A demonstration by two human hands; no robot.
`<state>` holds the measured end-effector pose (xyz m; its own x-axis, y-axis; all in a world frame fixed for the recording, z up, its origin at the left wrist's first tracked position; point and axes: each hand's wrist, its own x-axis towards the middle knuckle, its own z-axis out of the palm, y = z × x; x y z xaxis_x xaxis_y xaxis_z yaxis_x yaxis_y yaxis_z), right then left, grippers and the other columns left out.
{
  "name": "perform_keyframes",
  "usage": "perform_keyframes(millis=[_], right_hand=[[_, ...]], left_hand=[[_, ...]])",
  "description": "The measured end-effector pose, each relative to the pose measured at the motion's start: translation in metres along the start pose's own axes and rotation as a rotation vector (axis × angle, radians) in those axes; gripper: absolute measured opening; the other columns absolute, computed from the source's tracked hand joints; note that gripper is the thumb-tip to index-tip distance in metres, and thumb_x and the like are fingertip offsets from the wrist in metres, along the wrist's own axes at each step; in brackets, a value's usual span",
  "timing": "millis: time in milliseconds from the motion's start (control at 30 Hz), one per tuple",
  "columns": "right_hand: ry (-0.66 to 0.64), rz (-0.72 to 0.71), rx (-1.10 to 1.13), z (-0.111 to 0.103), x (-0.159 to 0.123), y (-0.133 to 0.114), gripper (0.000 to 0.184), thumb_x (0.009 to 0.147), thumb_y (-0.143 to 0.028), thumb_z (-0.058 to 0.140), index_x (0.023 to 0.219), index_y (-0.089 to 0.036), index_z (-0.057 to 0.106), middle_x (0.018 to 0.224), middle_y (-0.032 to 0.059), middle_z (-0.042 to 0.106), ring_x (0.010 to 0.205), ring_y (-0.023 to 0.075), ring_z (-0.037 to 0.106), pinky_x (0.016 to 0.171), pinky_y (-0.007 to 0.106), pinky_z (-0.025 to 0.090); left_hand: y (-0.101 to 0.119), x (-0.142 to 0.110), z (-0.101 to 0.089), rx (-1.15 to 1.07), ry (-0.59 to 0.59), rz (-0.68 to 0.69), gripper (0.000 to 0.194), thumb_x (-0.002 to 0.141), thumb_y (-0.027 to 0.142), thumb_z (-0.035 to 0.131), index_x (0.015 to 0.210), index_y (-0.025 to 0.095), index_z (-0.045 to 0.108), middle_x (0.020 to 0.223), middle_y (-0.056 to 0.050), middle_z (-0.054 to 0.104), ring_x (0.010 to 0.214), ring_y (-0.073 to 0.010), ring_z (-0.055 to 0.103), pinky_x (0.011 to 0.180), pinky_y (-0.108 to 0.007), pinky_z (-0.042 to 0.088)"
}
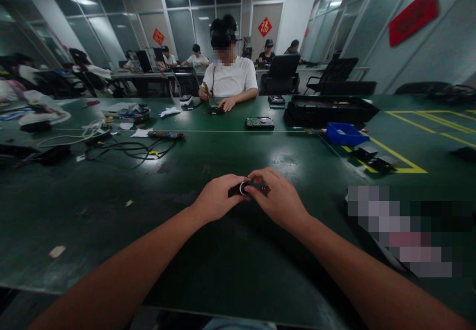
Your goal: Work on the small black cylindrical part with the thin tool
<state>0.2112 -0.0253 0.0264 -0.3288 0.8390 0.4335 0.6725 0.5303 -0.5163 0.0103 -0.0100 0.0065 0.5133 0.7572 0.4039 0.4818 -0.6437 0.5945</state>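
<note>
Just above the green table [208, 275], my left hand [215, 198] is closed around a small dark round piece with a silver ring [243, 188] at its end. From the other side my right hand [279, 196] grips the same piece, its thumb against the ringed end and its index finger curled over. My fingers cover much of the piece, so its exact kind does not show.
Across the table a person [230, 74] handles a small device. A circuit-board drive [259, 122], a black case [329, 111] and a blue bin [344, 135] stand ahead and right. A pen-shaped electric screwdriver [166, 135] and black cables [122, 149] lie left.
</note>
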Motion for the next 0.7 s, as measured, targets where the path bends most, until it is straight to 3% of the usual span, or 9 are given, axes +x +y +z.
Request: perform_keyframes(millis=[200, 333, 500, 633, 700], right_hand=[[0.022, 0.036, -0.016, 0.002, 0.001, 0.002, 0.018, 0.087, -0.024, 0.070, 0.104, -0.020, 0.066, 0.094, 0.0046, 0.064, 0.080, 0.0187, 0.061, 0.071, 0.033, 0.048], [0.093, 0.001, 0.063, -0.003, -0.002, 0.001, 0.019, 0.090, -0.023, 0.062, 0.108, -0.017, 0.064, 0.092, 0.0061, 0.063, 0.080, 0.0196, 0.060, 0.072, 0.034, 0.049], [0.152, -0.068, 0.221, -0.012, -0.004, -0.002, 0.027, 0.096, -0.018, 0.048, 0.117, -0.019, 0.064, 0.107, 0.0087, 0.062, 0.093, 0.0207, 0.062, 0.081, 0.036, 0.051], [0.118, -0.087, 0.190, -0.012, -0.004, -0.006, 0.028, 0.100, -0.026, 0.051, 0.123, -0.020, 0.065, 0.118, 0.0106, 0.063, 0.102, 0.0220, 0.064, 0.086, 0.038, 0.052], [0.119, -0.083, 0.131, -0.013, -0.005, -0.008, 0.026, 0.099, -0.032, 0.054, 0.117, -0.019, 0.069, 0.108, 0.0094, 0.066, 0.093, 0.0210, 0.065, 0.079, 0.035, 0.052]], left_hand=[[-0.001, 0.000, 0.002, 0.031, -0.035, 0.024, 0.032, 0.088, 0.024, 0.074, 0.119, 0.022, 0.069, 0.121, -0.006, 0.072, 0.111, -0.0241, 0.067, 0.098, -0.038, 0.051], [-0.003, -0.001, 0.003, 0.024, 0.011, 0.021, 0.031, 0.089, 0.022, 0.072, 0.120, 0.024, 0.069, 0.117, -0.004, 0.073, 0.107, -0.0222, 0.068, 0.095, -0.037, 0.052], [-0.012, 0.000, 0.003, 0.016, 0.149, -0.089, 0.037, 0.085, 0.023, 0.077, 0.121, 0.025, 0.069, 0.117, -0.002, 0.073, 0.108, -0.0217, 0.068, 0.095, -0.036, 0.052], [-0.019, 0.001, 0.003, -0.004, 0.192, -0.141, 0.037, 0.084, 0.022, 0.078, 0.121, 0.026, 0.070, 0.115, -0.002, 0.074, 0.106, -0.0214, 0.068, 0.094, -0.035, 0.053], [-0.021, 0.001, 0.003, -0.016, 0.189, -0.151, 0.037, 0.085, 0.022, 0.078, 0.121, 0.026, 0.070, 0.115, -0.002, 0.074, 0.105, -0.0211, 0.068, 0.093, -0.036, 0.053]])
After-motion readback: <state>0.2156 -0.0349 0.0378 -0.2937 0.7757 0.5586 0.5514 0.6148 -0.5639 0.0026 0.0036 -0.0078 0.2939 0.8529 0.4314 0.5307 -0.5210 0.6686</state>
